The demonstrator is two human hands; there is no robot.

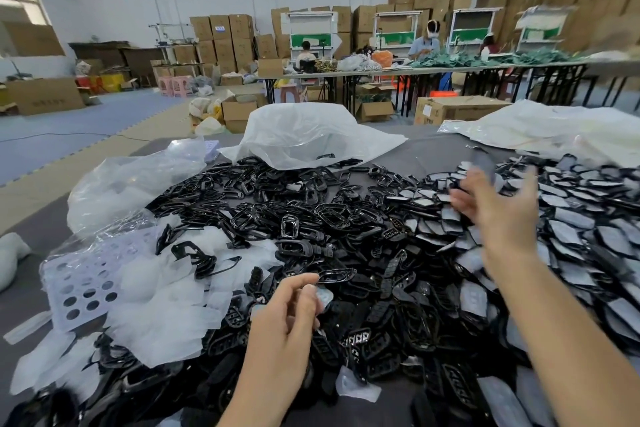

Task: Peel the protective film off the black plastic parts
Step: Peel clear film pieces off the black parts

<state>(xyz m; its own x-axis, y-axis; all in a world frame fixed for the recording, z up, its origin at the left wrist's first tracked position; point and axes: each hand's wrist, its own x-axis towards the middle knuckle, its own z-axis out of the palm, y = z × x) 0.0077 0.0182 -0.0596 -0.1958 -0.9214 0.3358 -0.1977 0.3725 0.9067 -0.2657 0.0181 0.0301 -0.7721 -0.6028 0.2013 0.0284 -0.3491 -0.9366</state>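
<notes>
One clear film scrap (323, 296) pinched in left hand (287, 315), near side of black plastic parts heap (311, 218), probably for discard; right hand (498, 208) blurred right of heap, I can't read its grip.

No text can be read; the blue label (220, 28) on a stacked carton (221, 42) seems too blurred.

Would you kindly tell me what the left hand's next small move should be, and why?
Probably release the small translucent film scrap onto the heap of peeled whitish films beside it: the left hand pinches only that scrap, no black plastic part, while the blurred right hand reaches over the film-covered black parts.
</notes>
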